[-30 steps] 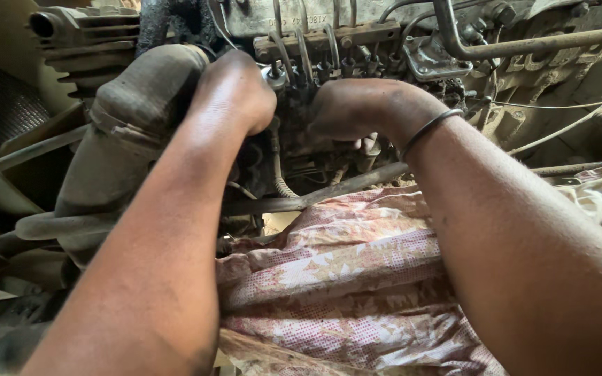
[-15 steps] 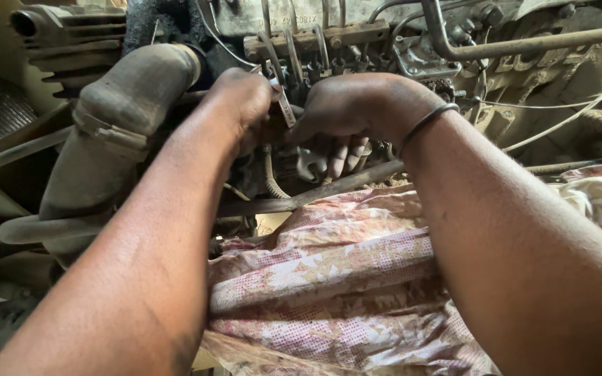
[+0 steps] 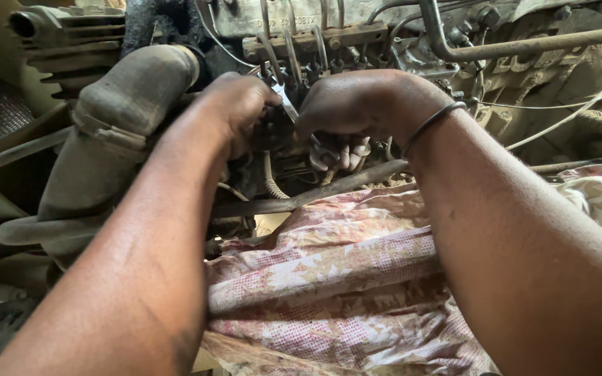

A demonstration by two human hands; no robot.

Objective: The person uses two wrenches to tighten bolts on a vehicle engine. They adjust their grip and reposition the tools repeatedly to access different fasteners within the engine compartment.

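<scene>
Both my hands reach into a grimy engine [image 3: 357, 35]. My right hand [image 3: 364, 111] is closed around a metal spanner [image 3: 288, 104], whose shaft runs up and left between the two hands toward the row of thin metal fuel pipes [image 3: 294, 49]. My left hand [image 3: 242, 111] is curled against the engine parts right beside the spanner's upper end; what its fingers hold is hidden. A thin dark bangle [image 3: 430, 125] circles my right wrist.
A wide dusty rubber hose [image 3: 120, 118] bends down at the left. A patterned pink-and-cream cloth [image 3: 336, 278] covers the area below my arms. A long metal rod [image 3: 315, 195] crosses under my hands. Bent steel pipe [image 3: 510, 45] and cables lie at the upper right.
My two hands have drawn closer together at the middle of the engine, and the spanner now shows between them. The view has shifted slightly down.
</scene>
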